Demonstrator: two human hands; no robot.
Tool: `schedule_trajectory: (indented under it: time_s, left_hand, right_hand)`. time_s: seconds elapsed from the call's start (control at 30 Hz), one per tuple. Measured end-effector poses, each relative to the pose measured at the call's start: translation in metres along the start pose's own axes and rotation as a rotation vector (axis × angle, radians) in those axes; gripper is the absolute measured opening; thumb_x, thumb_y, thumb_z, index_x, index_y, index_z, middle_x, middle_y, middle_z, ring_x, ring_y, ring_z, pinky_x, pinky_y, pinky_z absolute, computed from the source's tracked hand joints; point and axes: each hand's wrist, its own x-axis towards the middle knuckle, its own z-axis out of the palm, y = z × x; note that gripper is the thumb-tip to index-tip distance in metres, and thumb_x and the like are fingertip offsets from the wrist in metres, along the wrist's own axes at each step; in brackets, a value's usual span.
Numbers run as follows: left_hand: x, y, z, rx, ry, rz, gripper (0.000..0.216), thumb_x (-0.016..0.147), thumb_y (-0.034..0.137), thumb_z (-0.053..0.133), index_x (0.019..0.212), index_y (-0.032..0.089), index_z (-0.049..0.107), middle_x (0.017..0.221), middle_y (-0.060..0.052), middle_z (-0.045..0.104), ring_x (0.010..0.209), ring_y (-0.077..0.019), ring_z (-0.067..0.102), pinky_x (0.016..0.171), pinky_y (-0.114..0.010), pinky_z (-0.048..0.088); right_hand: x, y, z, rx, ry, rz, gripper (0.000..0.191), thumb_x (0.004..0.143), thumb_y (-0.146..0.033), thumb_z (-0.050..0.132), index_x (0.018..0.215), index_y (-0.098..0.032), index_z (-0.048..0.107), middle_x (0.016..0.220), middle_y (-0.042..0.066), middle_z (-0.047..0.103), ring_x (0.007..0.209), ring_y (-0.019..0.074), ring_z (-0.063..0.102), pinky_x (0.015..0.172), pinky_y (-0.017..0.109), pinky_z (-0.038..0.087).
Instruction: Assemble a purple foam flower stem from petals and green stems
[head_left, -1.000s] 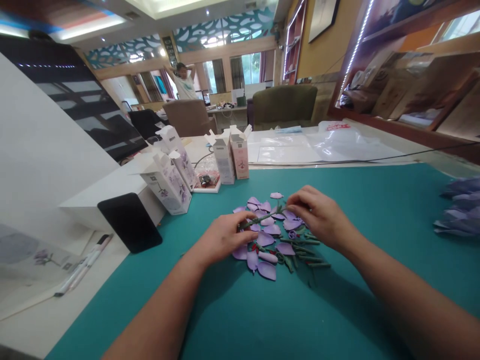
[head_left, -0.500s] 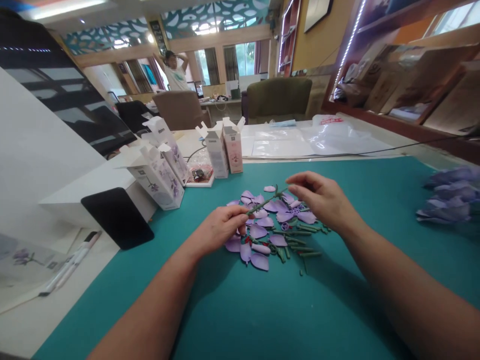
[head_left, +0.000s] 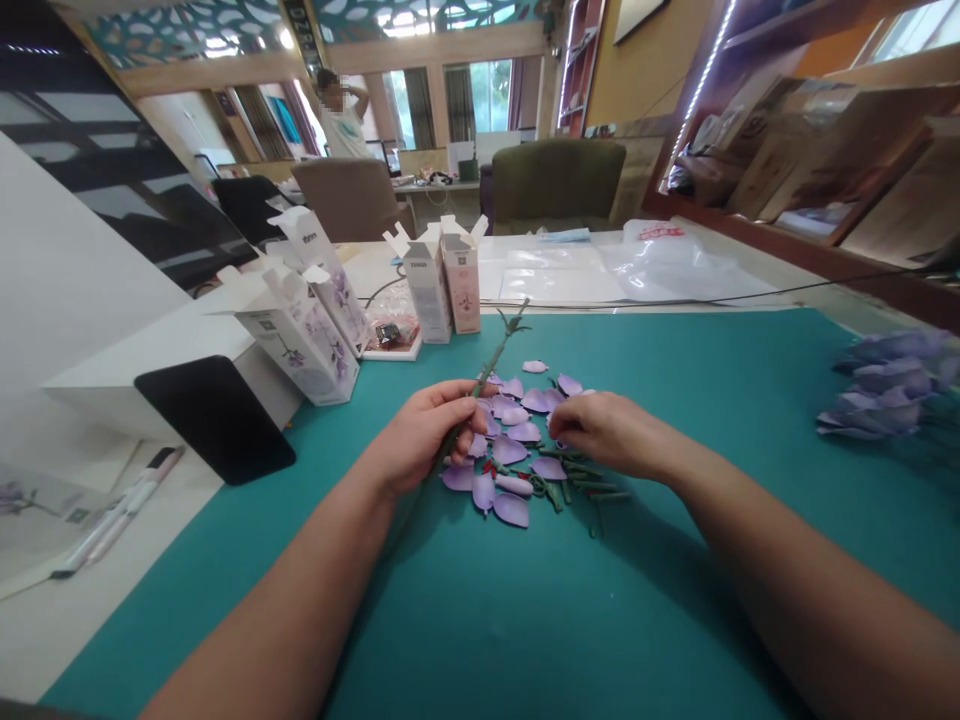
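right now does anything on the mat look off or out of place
One lilac petal lies alone above the loose petal pile, separated from the rest; nothing looks damaged as far as this view shows.

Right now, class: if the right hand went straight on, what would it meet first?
Probably the green stem in the left hand; depth is unclear, so lilac petals could come first.

The left hand grips a green stem; right hand hovers over lilac petals.
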Motion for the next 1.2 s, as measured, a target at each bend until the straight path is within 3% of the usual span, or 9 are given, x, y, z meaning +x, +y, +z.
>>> schedule_trajectory:
  time_s: [0.4,0.57,0.7,0.8,0.97,1.07,1.2]
  left_hand:
    - [0.004,-0.004,-0.002,-0.02,0.025,0.018,0.033,0.075,0.024,0.061,0.106,0.012,0.062,0.064,0.002,0.057,0.042,-0.0046,0.044,0.038,-0.017,0.035]
    - [0.004,-0.005,-0.003,-0.023,0.019,0.021,0.033,0.076,0.024,0.061,0.107,0.012,0.062,0.064,0.002,0.058,0.042,-0.0042,0.044,0.038,-0.016,0.035]
    - [0.003,-0.005,-0.003,-0.034,0.017,0.016,0.031,0.077,0.023,0.059,0.106,0.012,0.062,0.064,0.002,0.057,0.042,-0.0043,0.043,0.038,-0.017,0.034]
    - [0.003,-0.005,-0.003,-0.039,0.016,0.015,0.03,0.077,0.022,0.059,0.105,0.012,0.062,0.065,0.002,0.057,0.041,-0.0041,0.043,0.037,-0.016,0.033]
    - [0.004,-0.006,-0.003,-0.038,0.008,0.028,0.031,0.078,0.023,0.06,0.107,0.012,0.062,0.064,0.001,0.057,0.041,-0.0043,0.044,0.038,-0.017,0.035]
    - [0.004,-0.006,-0.003,-0.037,0.007,0.027,0.03,0.079,0.022,0.058,0.108,0.013,0.061,0.064,0.002,0.057,0.042,-0.0042,0.044,0.038,-0.016,0.035]
    - [0.003,-0.005,-0.002,-0.042,0.009,0.015,0.029,0.078,0.023,0.058,0.105,0.012,0.061,0.065,0.001,0.057,0.041,-0.0039,0.043,0.037,-0.016,0.033]
  right_hand:
    - [0.008,0.001,0.03,-0.172,-0.03,-0.002,0.015,0.074,-0.013,0.057,0.079,-0.022,0.068,0.084,0.004,0.068,0.07,0.0172,0.06,0.053,0.025,0.032]
    - [0.011,0.009,0.032,-0.198,0.047,-0.004,0.016,0.08,-0.015,0.053,0.077,-0.021,0.068,0.081,0.006,0.065,0.068,0.0165,0.057,0.054,0.025,0.033]
    - [0.011,-0.001,0.031,-0.101,0.123,-0.131,0.022,0.084,-0.012,0.049,0.09,-0.02,0.069,0.087,0.007,0.063,0.076,0.0173,0.056,0.063,0.026,0.038]
    - [0.01,-0.008,0.034,-0.083,0.084,-0.222,0.027,0.081,-0.009,0.05,0.098,-0.02,0.069,0.088,0.007,0.06,0.078,0.0178,0.054,0.065,0.027,0.038]
    - [0.011,-0.001,0.036,-0.162,0.088,-0.167,0.03,0.086,-0.009,0.045,0.101,-0.019,0.069,0.088,0.009,0.06,0.08,0.0195,0.055,0.066,0.028,0.037]
    - [0.012,0.0,0.034,-0.155,0.133,-0.16,0.029,0.088,-0.011,0.044,0.098,-0.019,0.07,0.088,0.009,0.061,0.079,0.018,0.055,0.068,0.028,0.038]
    - [0.01,-0.012,0.033,-0.079,0.075,-0.213,0.022,0.088,-0.017,0.048,0.086,-0.017,0.07,0.083,0.006,0.062,0.078,0.0167,0.054,0.067,0.027,0.037]
